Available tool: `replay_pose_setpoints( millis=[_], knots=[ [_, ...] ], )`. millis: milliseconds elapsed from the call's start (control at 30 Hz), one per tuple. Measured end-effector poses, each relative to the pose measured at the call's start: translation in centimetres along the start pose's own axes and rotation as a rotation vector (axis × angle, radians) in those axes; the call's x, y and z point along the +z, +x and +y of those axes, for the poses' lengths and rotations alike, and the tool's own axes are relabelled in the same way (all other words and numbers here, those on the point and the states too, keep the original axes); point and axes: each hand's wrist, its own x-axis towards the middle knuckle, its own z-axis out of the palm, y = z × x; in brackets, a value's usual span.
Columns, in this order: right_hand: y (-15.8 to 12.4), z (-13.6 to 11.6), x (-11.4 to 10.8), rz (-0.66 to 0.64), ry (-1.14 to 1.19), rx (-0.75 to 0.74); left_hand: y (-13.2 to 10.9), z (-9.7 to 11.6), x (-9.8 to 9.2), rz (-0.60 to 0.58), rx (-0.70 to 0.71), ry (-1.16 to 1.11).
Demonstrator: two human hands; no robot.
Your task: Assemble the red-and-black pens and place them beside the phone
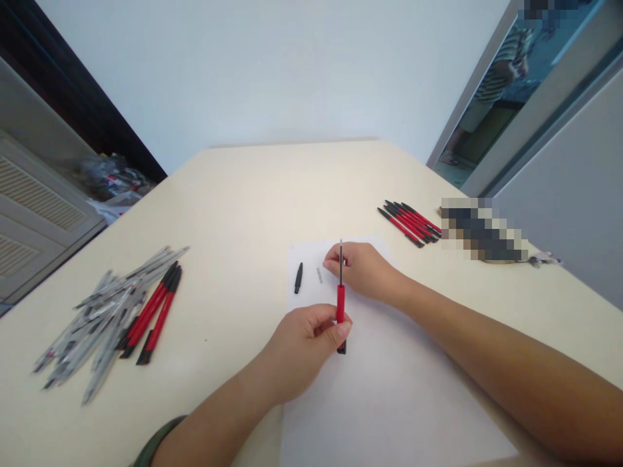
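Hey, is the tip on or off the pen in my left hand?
Off: the refill stands bare above the red barrel, and a black tip lies apart on the paper.

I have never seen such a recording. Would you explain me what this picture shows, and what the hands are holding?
There is no machine here, only a person's two bare hands. The one picture comes from a camera worn on the head, looking forward and down. The left hand holds a red pen barrel with a thin dark refill sticking out. The right hand is beside what looks like a small spring; whether it holds anything is unclear. Near the spring lies a black pen tip. Both parts lie on white paper on a pale table. At left are clear-looking pens in a pile, with some red-and-black pens; at right, another red-and-black group.
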Motion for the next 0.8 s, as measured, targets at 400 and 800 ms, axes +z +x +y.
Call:
replay_pose_setpoints(
  millis=[400,800],
  knots=[
    [0.1,-0.6,-0.2,-0.195,-0.382,0.013,0.0,-0.1,0.0,0.001,-0.006,-0.005],
    [0.2,-0.2,-2.3,-0.069,0.168,-0.070,-0.1,0.0,0.0,-0.001,0.023,0.020]
  ],
)
